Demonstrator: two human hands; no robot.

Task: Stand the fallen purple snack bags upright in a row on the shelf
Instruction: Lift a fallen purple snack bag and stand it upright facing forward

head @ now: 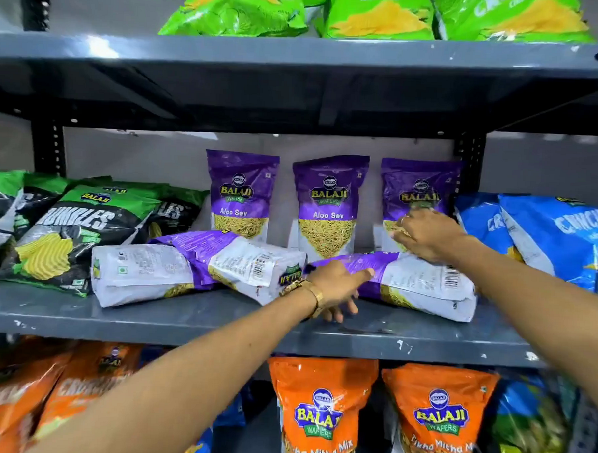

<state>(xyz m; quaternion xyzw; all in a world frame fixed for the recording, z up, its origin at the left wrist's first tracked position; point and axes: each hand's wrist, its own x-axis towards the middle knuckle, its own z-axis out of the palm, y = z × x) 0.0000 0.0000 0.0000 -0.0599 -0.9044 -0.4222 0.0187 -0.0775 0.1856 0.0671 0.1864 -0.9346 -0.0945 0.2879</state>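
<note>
Middle shelf (184,320), landmark is the fallen purple bag on the right (422,283): it lies on its back, label side down, long axis running left-right along the shelf, purple top end toward the left, white bottom end with barcode toward the right. Right hand (427,235) rests on its upper rear edge, palm down, fingers spread and curled over the bag, not pinching; whether the fingertips hook behind it is hidden. Left hand (339,289) is at its left (top) end, thumb over the purple part, other fingers reaching under the front edge, loosely spread and not yet closed on it as far as I can tell; blur makes contact uncertain. Both hands are on this bag, the left at the end that must swing up, so the lift likely pivots on the right end. Left of it, touching or nearly, two more fallen purple bags (199,270) lie overlapped, same left-right axis; how they stack is hard to read. Behind it stand three upright purple bags (327,207) in a row at the back; the rightmost is partly covered by the right hand. Blue bags (550,237) lean just right, green-black bags (68,230) far left.
</note>
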